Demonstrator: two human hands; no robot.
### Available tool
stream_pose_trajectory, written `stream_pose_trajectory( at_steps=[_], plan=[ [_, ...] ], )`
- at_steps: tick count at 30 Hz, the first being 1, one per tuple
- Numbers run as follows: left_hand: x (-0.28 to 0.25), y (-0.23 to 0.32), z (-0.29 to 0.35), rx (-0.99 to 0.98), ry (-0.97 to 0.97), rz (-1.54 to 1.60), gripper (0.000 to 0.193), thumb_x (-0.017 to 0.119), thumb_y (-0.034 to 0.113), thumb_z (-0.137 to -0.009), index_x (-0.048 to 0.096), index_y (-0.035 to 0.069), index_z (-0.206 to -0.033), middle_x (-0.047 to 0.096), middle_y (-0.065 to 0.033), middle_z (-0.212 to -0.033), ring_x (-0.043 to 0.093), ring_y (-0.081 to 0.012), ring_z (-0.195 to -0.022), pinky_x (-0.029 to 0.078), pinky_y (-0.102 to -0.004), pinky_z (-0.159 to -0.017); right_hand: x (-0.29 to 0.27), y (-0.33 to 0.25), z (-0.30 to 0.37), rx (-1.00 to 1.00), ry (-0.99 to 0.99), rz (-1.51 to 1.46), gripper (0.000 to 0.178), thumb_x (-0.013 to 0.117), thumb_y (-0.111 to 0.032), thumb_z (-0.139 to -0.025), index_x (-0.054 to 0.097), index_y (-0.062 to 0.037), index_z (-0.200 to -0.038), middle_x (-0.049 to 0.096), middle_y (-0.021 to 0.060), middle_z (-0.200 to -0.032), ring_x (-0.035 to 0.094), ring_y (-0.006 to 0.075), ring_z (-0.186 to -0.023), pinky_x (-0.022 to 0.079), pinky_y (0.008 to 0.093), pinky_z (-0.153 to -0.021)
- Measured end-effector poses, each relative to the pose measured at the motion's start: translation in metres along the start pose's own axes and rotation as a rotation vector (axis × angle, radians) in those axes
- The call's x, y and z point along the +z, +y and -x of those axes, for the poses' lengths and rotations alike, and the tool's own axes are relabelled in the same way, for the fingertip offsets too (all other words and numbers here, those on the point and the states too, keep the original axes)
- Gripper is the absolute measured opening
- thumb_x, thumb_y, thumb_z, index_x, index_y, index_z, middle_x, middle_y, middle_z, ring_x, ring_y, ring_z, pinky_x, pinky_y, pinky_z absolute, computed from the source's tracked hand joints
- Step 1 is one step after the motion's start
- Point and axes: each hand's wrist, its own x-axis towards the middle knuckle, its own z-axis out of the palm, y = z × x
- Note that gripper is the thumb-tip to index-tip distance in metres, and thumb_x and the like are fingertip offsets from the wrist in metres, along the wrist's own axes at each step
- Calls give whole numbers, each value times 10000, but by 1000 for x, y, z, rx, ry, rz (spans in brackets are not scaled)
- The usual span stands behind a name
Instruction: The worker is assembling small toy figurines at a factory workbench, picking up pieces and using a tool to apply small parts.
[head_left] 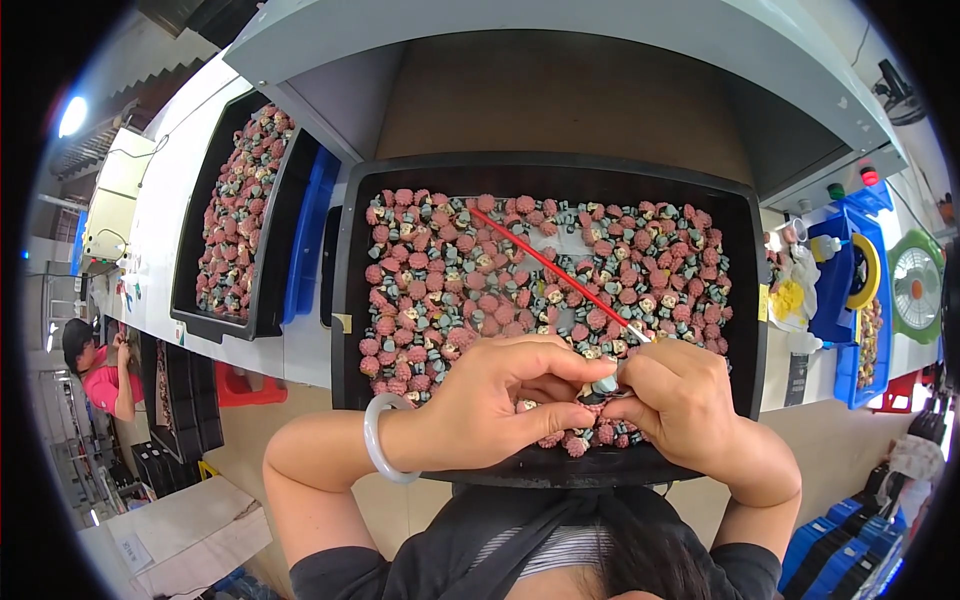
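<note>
My left hand [510,395], with a pale bangle on its wrist, pinches a small painted figurine [603,385] between thumb and fingers. The figurine shows grey-green, dark and pink parts, and fingers cover much of it. Close against it, my right hand [680,395] is closed around a thin brush with a red handle [550,265]. The handle slants up to the left, and my fingers hide the brush's tip. Below both hands lies a black tray [352,240] full of similar figurines [420,260] with bumpy pink tops and grey-green bases.
A second black tray [262,325] of figurines stands at the left beside a blue bin [313,235]. A grey hood [560,18] overhangs the back. At the right are a blue basket [850,330], a yellow tape ring [862,272] and a green fan [915,285]. Another person [100,375] sits far left.
</note>
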Motion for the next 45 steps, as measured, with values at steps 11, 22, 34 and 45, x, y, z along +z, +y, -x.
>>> stream_pose_trajectory(
  at_steps=[11, 22, 34, 45],
  plan=[
    [0, -3, 1, -73, -43, 211, 307, 576, -73, -765, 517, -38, -1064, 541, -154, -1061, 599, -180, -866, 521, -249, -691, -1, 3, 5, 13, -37, -38, 337, 627, -361, -697, 503, -52, -649, 439, 67, -547, 458, 262, -482, 339, 348, -429],
    [2, -4, 1, -50, -27, 207, 312, 566, -90, -762, 522, -38, -1066, 536, -154, -1048, 599, -176, -853, 523, -247, -690, 0, 2, 5, 20, -10, -12, 344, 620, -370, -699, 501, -52, -647, 432, 65, -544, 458, 258, -478, 340, 345, -425],
    [2, -2, 1, -24, -6, 133, 320, 578, -116, -737, 546, -41, -1046, 537, -142, -1006, 604, -173, -820, 530, -241, -664, 0, 0, 5, 29, -18, -6, 318, 636, -339, -687, 500, -53, -659, 448, 66, -557, 468, 260, -488, 352, 345, -434],
    [0, 0, 1, 1, -15, 49, 308, 590, -109, -732, 555, -40, -1030, 543, -112, -955, 605, -160, -801, 526, -234, -647, 3, 1, 1, -21, 68, 8, 345, 681, -272, -655, 410, -69, -592, 404, 38, -519, 468, 215, -456, 359, 323, -399]
  ],
)
